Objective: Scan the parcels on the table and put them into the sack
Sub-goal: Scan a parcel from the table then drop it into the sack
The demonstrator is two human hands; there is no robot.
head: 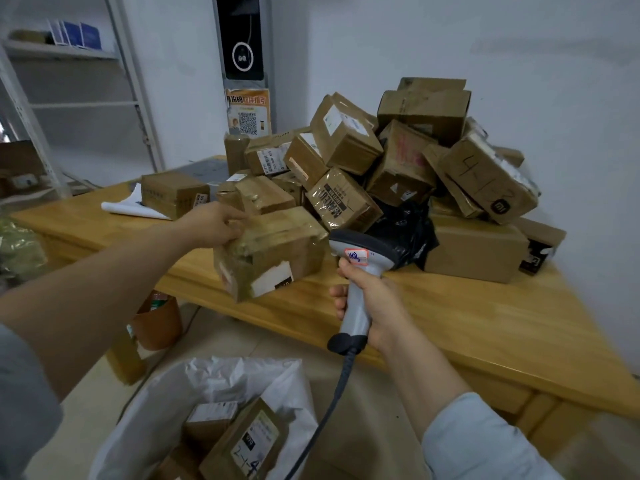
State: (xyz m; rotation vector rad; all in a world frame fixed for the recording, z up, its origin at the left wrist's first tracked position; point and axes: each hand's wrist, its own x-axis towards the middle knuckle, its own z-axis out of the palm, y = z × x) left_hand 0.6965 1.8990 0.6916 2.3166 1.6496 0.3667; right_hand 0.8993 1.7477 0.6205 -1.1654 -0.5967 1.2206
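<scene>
A taped brown cardboard parcel (277, 254) lies at the near edge of the wooden table (467, 327), a white label on its front face. My left hand (214, 225) grips its top left corner. My right hand (372, 303) holds a grey corded barcode scanner (360, 268) upright just right of that parcel, its head turned toward the pile. Behind them rises a heap of several brown parcels (398, 157) with a black plastic bag (405, 233) among them. A white sack (221, 386) stands open on the floor below, with parcels (242, 441) inside.
A single box (173, 194) and white papers (128, 206) lie on the table's left part. A metal shelf rack (69, 98) stands at the far left. An orange bucket (159, 323) sits under the table. White walls close in behind and to the right.
</scene>
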